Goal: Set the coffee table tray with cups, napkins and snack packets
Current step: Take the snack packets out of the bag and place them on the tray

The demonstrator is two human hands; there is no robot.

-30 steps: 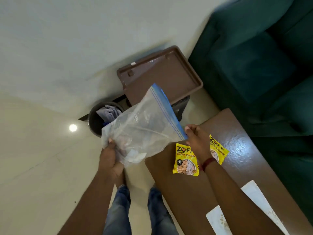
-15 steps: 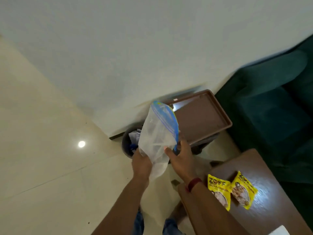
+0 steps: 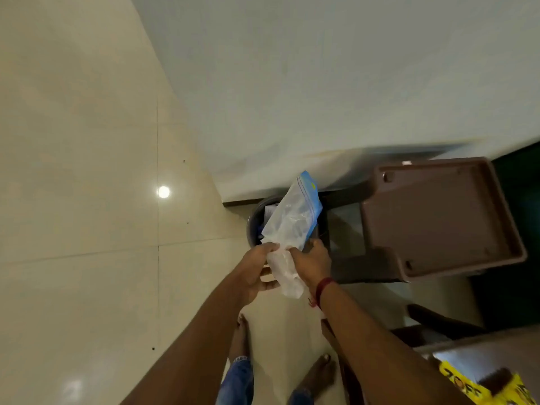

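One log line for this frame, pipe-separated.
left hand + right hand: gripping clear blue-zip plastic bag | over dark round bin | brown plastic tray: empty

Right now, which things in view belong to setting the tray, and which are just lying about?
Part of the job:
brown tray
yellow snack packets
clear zip bag, held by left hand and right hand

Lying about:
dark bin
green sofa

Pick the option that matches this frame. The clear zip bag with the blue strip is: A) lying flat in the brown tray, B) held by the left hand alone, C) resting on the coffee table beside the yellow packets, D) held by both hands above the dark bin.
D: the left hand and right hand both grip the zip bag over the dark bin.
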